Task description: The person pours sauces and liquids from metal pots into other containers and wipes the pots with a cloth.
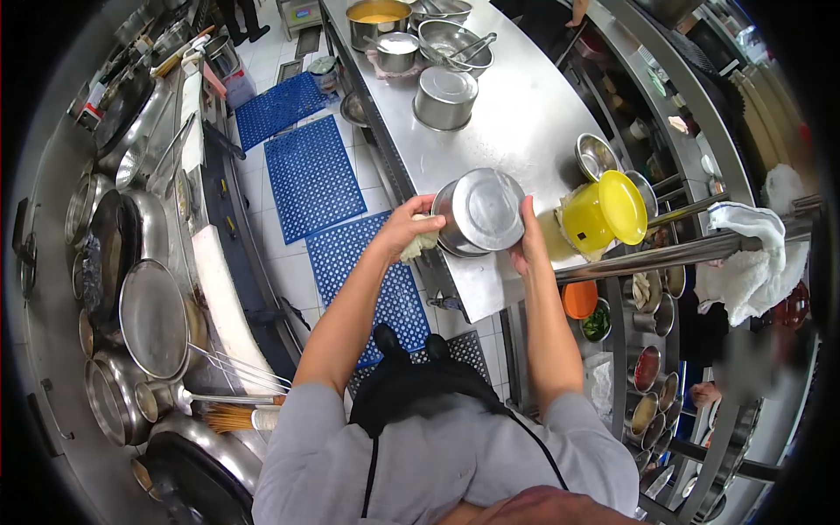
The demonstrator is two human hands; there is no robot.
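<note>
Between my two hands is a lidded metal pot [486, 210], held at the near end of the steel counter [534, 114]. My left hand [409, 229] grips its left side, with a pale cloth [420, 245] under the fingers. Against the pot's right side lies my right hand [528, 241], its fingers partly hidden. A second lidded metal pot [444, 98] stands farther up the counter. To the right sits a yellow container [591, 219] with a yellow lid [622, 207] tilted toward the camera, beside metal bowls [596, 157].
Pots and bowls [378, 22] stand at the counter's far end. Woks and a strainer [153, 315] line the stove at left. Blue mats [313, 179] cover the floor. Shelves at right hold food containers [646, 367]; a white towel [752, 254] hangs on a rail. Other people are partly visible.
</note>
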